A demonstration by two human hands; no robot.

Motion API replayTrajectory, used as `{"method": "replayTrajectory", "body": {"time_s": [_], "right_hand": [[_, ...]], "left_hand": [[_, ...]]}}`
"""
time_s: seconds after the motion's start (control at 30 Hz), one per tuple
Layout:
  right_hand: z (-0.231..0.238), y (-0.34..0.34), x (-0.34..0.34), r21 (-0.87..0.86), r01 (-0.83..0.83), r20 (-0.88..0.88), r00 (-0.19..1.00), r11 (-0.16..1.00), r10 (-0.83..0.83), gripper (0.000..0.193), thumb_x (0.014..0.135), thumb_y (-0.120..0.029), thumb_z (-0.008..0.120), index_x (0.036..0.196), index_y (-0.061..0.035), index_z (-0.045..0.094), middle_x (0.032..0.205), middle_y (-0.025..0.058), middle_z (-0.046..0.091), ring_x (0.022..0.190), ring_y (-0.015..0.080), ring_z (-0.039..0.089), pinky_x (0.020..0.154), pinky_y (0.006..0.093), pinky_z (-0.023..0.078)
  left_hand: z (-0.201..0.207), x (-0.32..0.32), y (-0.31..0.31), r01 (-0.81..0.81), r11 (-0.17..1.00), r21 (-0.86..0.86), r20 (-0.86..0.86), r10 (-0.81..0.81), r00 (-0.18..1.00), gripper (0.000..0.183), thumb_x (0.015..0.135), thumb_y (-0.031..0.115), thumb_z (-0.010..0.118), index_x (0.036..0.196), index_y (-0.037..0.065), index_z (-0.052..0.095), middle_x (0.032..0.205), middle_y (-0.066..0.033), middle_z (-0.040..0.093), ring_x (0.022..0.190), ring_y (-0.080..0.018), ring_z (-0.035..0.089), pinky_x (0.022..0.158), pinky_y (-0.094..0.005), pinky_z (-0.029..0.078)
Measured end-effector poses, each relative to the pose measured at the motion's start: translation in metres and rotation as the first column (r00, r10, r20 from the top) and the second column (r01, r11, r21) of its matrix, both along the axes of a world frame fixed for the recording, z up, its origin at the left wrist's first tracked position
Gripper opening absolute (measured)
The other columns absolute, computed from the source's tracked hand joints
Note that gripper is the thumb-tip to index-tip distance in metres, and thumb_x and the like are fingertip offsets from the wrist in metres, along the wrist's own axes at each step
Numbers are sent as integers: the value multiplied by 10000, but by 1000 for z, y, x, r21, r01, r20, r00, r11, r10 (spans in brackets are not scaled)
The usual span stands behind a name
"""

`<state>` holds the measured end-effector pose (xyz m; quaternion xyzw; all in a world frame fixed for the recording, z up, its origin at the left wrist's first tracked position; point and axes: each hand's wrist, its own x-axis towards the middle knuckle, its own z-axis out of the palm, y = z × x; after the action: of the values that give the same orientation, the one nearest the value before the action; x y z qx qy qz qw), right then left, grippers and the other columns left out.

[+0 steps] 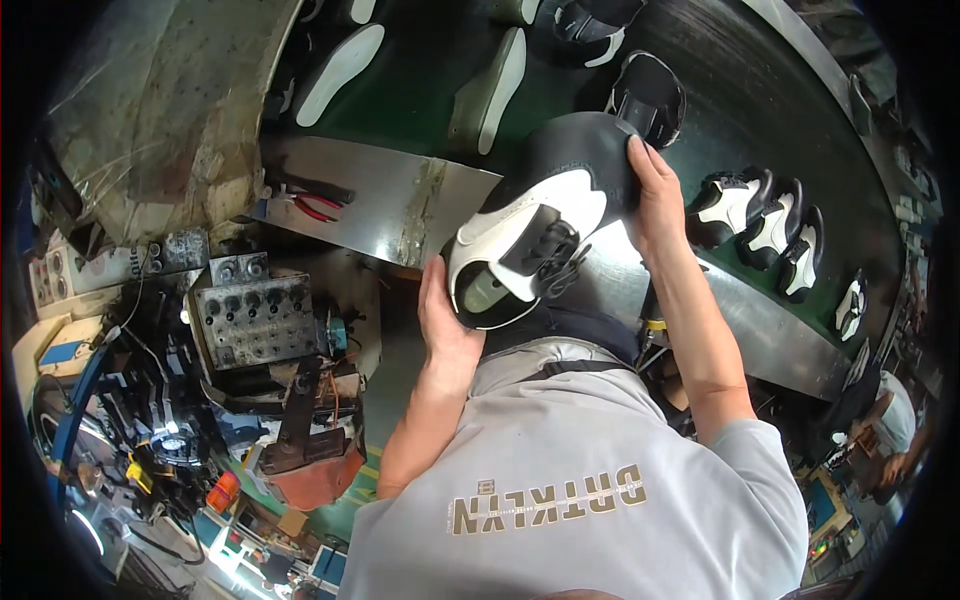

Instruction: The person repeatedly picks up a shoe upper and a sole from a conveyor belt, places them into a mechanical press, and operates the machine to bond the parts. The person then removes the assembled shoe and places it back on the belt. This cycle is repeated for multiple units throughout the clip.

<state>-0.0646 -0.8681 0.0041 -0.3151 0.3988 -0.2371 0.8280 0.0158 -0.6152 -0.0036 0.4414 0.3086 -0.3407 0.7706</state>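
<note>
I hold a black-and-white shoe [540,190] between my two hands, tilted above the metal ledge. My left hand [450,315] is closed round the end with the opening, where a pale green inside surface shows. At the other end, my right hand [660,195] grips the wide, smooth black part, its thumb lying on top; most of its fingers are hidden behind. Dark laces hang loose on the side facing right. Just beyond my right hand sits another black shoe [650,100] on the dark green belt [420,110].
Pale soles [340,75] lie on the belt at the far left. Several black-and-white shoes [775,220] stand in a row at the right. Red-handled pliers [312,203] rest on the metal ledge [365,190]. A control box with knobs [255,315] stands at my left.
</note>
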Motion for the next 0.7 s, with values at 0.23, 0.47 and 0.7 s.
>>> {"method": "replayTrajectory", "body": {"time_s": [0.23,0.47,0.7], "right_hand": [[-6,3,28,-44,-158,-73,985,987,154,304,929,-187,657,1112,56,651,982,89,689,826,144,652,743,274,538],[18,61,86,55,-586,-27,808,808,588,252,918,-175,668,1051,38,687,899,74,704,752,124,647,703,264,533],[23,197,152,-147,-668,-54,742,730,668,242,979,-262,585,1026,-31,639,854,-18,626,742,50,546,675,211,460]], "left_hand": [[22,-18,33,326,914,-243,-19,-340,940,409,1019,330,440,1258,14,542,1214,-118,615,1115,-215,597,973,-361,476],[39,34,71,386,818,-426,-1,-428,904,304,969,236,593,1149,-9,595,1134,-97,660,1049,-167,626,945,-314,480],[57,12,139,-19,916,402,502,-203,841,292,1017,234,529,817,23,568,715,65,478,670,-36,387,583,-223,358]]}}
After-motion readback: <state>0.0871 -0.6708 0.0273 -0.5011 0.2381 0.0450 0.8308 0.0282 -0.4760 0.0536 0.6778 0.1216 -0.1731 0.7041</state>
